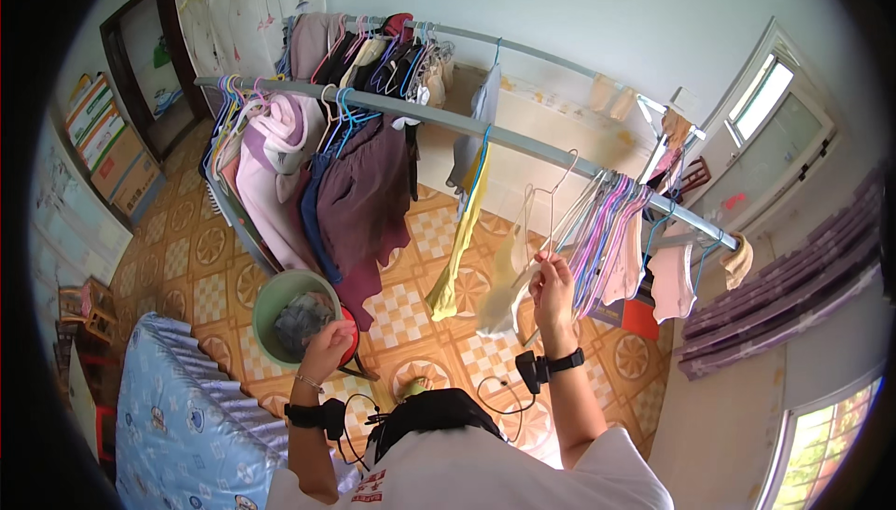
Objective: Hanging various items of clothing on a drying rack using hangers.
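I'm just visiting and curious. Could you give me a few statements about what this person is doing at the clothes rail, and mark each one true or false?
1. The right hand is raised to a pale wire hanger hanging on the grey metal clothes rail. True.
2. The round green plastic basin on the floor is empty. False: grey cloth lies in it.
3. The left hand is down low, next to the basin. True.
4. The floor is plain grey concrete. False: it is orange patterned tile.
5. A bunch of pink and purple empty hangers hangs just right of the right hand. True.
6. The rail carries no clothes. False: a maroon garment and others hang there.
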`<action>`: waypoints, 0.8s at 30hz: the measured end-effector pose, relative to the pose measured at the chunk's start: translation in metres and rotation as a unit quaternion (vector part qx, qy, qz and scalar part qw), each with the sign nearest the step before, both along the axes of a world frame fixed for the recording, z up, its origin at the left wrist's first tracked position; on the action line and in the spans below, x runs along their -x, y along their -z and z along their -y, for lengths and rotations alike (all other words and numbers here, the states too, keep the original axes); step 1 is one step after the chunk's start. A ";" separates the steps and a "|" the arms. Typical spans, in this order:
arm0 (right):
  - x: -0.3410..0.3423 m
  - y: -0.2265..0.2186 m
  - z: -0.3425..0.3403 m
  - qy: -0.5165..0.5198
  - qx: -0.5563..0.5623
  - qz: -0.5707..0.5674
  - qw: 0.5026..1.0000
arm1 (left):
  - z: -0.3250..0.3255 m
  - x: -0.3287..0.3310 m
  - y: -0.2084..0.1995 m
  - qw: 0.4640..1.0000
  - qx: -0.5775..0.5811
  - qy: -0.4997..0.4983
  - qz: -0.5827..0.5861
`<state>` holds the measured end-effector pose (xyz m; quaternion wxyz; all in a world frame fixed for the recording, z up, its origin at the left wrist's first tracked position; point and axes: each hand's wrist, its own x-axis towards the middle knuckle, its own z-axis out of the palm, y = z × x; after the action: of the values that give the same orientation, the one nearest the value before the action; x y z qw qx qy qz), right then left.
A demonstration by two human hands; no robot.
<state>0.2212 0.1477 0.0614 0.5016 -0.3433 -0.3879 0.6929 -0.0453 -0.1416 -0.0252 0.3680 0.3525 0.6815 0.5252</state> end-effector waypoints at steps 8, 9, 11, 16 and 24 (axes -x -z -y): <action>-0.017 0.002 0.033 -0.009 -0.028 0.064 0.998 | -0.022 0.007 -0.017 1.000 0.015 0.023 -0.009; -0.020 0.008 0.042 -0.029 -0.030 0.086 0.995 | -0.027 0.006 -0.020 0.999 0.011 0.028 -0.014; -0.026 0.028 0.060 -0.053 -0.039 0.117 0.991 | -0.036 0.000 -0.028 0.999 0.007 0.037 -0.020; -0.045 0.076 0.086 -0.073 0.040 0.149 0.985 | -0.054 -0.004 -0.036 0.995 0.021 0.086 -0.043; -0.027 0.020 0.062 -0.073 0.047 0.078 0.993 | -0.051 -0.005 -0.023 0.996 0.022 0.084 -0.035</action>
<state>0.2482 0.0856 0.0412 0.4009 -0.3901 -0.4169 0.7165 -0.0408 -0.0907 -0.0019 0.3944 0.4184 0.6731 0.4651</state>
